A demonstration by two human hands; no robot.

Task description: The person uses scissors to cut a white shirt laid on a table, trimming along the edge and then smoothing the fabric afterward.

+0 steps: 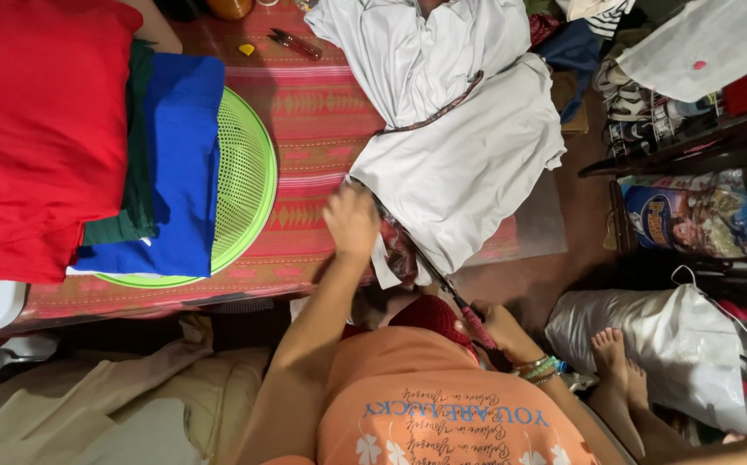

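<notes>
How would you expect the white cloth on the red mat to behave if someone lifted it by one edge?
The white cloth would probably go floppy and drape, since it already lies in soft folds. It looks thin, so likely light. The patterned strap lying across it might slide off.

The person wears an orange short-sleeved shirt (442,413) with pale blue lettering and white flower prints across the cloth. Both forearms are bare, and so are the left hand (352,222) and the right hand (498,325). A stack of green and teal bracelets (539,368) circles the right wrist.
</notes>
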